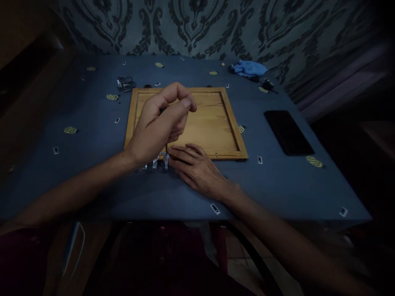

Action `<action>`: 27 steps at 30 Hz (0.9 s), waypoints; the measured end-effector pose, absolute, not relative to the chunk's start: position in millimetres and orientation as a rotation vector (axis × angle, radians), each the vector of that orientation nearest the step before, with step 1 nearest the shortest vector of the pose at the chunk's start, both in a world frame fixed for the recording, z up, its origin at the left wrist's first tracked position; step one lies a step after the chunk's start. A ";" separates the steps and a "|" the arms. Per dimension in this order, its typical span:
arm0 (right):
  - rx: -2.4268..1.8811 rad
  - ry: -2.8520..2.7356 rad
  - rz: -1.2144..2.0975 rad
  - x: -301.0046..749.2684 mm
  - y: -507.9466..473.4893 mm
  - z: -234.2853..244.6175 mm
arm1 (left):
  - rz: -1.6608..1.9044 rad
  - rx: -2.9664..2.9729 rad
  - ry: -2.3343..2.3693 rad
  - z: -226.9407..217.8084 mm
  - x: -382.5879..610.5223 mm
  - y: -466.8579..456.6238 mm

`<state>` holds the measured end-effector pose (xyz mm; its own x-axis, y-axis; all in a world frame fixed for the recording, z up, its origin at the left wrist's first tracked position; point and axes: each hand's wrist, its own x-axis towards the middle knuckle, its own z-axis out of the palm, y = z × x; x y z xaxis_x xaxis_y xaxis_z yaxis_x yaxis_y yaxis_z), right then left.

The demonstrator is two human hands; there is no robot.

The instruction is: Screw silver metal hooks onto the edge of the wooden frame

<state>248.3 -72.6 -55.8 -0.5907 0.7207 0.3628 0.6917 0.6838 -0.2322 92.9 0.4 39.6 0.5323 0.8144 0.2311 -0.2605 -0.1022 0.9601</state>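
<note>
Toward the near edge of the blue-grey table [101,205], one right hand [197,166] lies palm down, fingers stretched leftward and slightly spread, thumb hidden. Just left of its fingertips is a silver fitting [166,161], at the near edge of one wooden panel [210,119]. Three prongs show; whether they form one piece or more cannot be told, nor whether the fingertips touch them. Of the two hands, the right is nearer to the fitting. One left hand [165,117] is raised above it, curled around one thin dark tool [166,149], whose long axis runs nearly upright from the fist down to the fitting; any handle is hidden. The panel lies flat, its long axis left to right, with a raised frame. Well to its right lies one black phone [288,132]. Farther, past the panel's far left corner, sit metal pieces [125,84] too tangled to count. At far right lies one crumpled blue cloth [248,68], before a patterned backdrop [194,24].
</note>
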 end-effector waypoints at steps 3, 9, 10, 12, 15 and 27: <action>-1.096 -2.469 0.092 248.1 -72.7 -55.5 | 0.967 1.419 0.504 38.5 92.5 1.2; -1.106 -2.471 0.078 248.1 -72.6 -57.7 | 0.901 1.447 0.431 39.4 91.7 4.3; -1.103 -2.472 0.071 248.3 -72.7 -57.9 | 0.885 1.452 0.433 39.5 91.3 5.1; -1.097 -2.473 0.064 248.7 -72.9 -57.8 | 0.866 1.464 0.425 39.5 90.1 6.5; -1.095 -2.474 0.066 249.0 -73.3 -56.3 | 0.826 1.485 0.402 39.4 87.7 7.6; -1.086 -2.465 0.083 248.5 -72.7 -56.7 | 0.828 1.456 0.478 42.0 88.7 3.8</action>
<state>248.5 -72.7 -56.7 -0.5928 0.7143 0.3718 0.6878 0.6893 -0.2277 88.7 3.8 42.0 0.6478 0.7366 0.1944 -0.1996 -0.0822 0.9764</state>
